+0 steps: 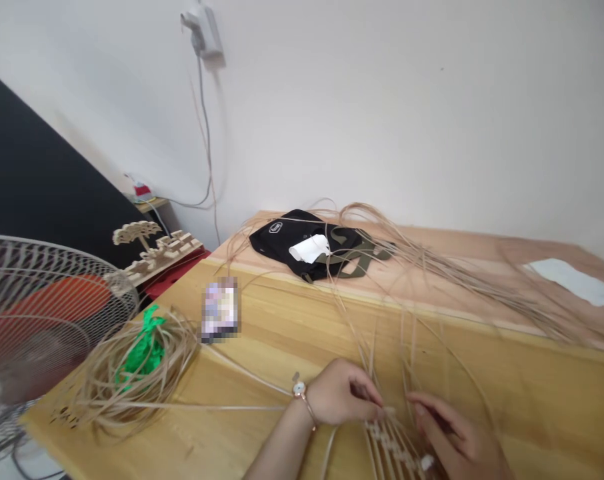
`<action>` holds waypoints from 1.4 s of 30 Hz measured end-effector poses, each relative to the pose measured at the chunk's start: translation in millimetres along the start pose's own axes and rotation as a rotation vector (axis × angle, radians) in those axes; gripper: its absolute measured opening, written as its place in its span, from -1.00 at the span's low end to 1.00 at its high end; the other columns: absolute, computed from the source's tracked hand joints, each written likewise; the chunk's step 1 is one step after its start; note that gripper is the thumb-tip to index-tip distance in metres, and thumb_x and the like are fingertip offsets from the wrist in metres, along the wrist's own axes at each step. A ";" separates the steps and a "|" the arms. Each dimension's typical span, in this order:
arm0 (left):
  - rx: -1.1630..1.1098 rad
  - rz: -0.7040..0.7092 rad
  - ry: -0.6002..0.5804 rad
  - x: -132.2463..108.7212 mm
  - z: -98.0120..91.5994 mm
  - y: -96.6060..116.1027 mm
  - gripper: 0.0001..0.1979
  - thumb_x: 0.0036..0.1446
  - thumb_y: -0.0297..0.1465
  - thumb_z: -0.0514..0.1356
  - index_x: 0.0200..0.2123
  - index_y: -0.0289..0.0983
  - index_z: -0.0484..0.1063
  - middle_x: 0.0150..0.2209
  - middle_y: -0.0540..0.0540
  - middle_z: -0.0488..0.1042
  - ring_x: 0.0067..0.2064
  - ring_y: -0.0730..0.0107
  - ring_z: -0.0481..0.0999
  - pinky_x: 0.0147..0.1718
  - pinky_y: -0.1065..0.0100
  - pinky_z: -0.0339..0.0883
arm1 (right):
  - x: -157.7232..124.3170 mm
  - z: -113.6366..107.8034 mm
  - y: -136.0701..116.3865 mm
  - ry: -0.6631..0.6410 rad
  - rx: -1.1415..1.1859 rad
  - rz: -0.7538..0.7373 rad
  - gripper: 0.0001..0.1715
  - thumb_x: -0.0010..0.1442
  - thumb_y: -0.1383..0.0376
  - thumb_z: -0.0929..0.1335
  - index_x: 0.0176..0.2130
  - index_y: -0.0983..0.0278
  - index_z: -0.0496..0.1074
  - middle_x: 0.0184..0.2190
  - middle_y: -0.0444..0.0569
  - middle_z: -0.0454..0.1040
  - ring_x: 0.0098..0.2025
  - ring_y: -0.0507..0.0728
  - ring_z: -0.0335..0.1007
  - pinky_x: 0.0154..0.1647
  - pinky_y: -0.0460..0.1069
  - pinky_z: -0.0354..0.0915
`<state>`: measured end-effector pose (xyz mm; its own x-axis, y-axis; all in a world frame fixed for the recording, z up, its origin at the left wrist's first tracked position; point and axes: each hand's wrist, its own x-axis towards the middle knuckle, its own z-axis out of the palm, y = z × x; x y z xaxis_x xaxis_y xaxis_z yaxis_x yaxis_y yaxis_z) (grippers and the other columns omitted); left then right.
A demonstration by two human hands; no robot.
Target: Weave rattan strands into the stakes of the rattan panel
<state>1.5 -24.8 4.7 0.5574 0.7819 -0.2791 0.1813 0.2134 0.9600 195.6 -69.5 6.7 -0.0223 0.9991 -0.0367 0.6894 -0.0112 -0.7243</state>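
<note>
Woven strips (393, 448) on bench (197, 443), between left hand (347, 395) and right hand (455, 433). Left pinches top edge, thumb against fingers; right half-curled alongside, grip too blurred to tell from here. Looks light, springy, might split; best pinched flat at woven edge.

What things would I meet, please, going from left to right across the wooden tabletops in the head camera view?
Coil of pale strips → pixelated item → left hand → right hand → white sheet.
</note>
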 end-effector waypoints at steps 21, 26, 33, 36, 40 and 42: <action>-0.063 0.039 0.019 -0.3 -2.6 7.9 -0.76 -0.21 -0.36 0.26 -0.44 -0.43 0.47 -0.51 -0.15 0.47 -0.49 0.51 0.39 -0.48 0.49 0.25 | -6.8 -1.7 -16.4 -0.104 0.026 -0.140 -0.71 0.15 0.20 0.15 -0.22 0.19 0.37 -0.33 -0.06 0.42 -0.31 0.07 0.33 -0.32 -0.06 0.23; -0.092 0.060 0.083 0.0 -1.1 9.8 -0.75 -0.22 -0.35 0.27 -0.45 -0.42 0.46 -0.52 -0.12 0.47 -0.49 0.50 0.38 -0.46 0.48 0.25 | -3.8 -1.9 -22.8 -0.132 0.083 -0.120 -0.73 0.14 0.23 0.17 -0.22 0.20 0.38 -0.31 -0.06 0.44 -0.29 0.09 0.33 -0.29 -0.04 0.23; -0.134 0.144 0.216 6.8 -4.6 4.2 -0.72 -0.20 -0.33 0.26 -0.40 -0.41 0.45 -0.46 -0.13 0.48 -0.46 0.49 0.39 -0.44 0.46 0.26 | 12.1 -16.1 -41.9 -0.152 0.000 -0.168 -0.73 0.10 0.30 0.20 -0.21 0.23 0.39 -0.28 -0.05 0.44 -0.24 0.11 0.33 -0.25 -0.02 0.20; -0.153 0.165 0.290 9.7 -6.0 -0.7 -0.69 -0.21 -0.31 0.26 -0.38 -0.41 0.44 -0.45 -0.13 0.48 -0.45 0.47 0.40 -0.43 0.45 0.27 | 20.2 -17.1 -44.4 -0.136 -0.036 -0.155 -0.73 0.11 0.29 0.18 -0.25 0.24 0.40 -0.33 -0.04 0.45 -0.30 0.10 0.34 -0.31 -0.03 0.19; -0.161 0.135 0.280 10.5 -6.2 -2.2 -0.68 -0.23 -0.30 0.27 -0.39 -0.41 0.45 -0.46 -0.13 0.49 -0.46 0.47 0.40 -0.43 0.46 0.27 | 21.5 -5.8 -46.1 -0.078 -0.064 -0.125 -0.73 0.12 0.28 0.17 -0.28 0.24 0.41 -0.38 -0.05 0.43 -0.34 0.10 0.33 -0.36 -0.03 0.19; -0.151 0.122 0.260 9.8 -6.5 -0.8 -0.69 -0.23 -0.30 0.27 -0.39 -0.41 0.46 -0.46 -0.13 0.49 -0.47 0.49 0.41 -0.43 0.46 0.27 | 19.1 1.1 -47.8 -0.009 -0.119 -0.127 -0.74 0.11 0.28 0.18 -0.29 0.25 0.40 -0.37 -0.03 0.41 -0.31 0.12 0.31 -0.32 -0.01 0.18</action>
<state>1.6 -13.5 1.4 0.3380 0.9265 -0.1652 -0.0068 0.1779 0.9840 161.5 -49.9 39.9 -0.1214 0.9917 0.0434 0.7612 0.1211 -0.6371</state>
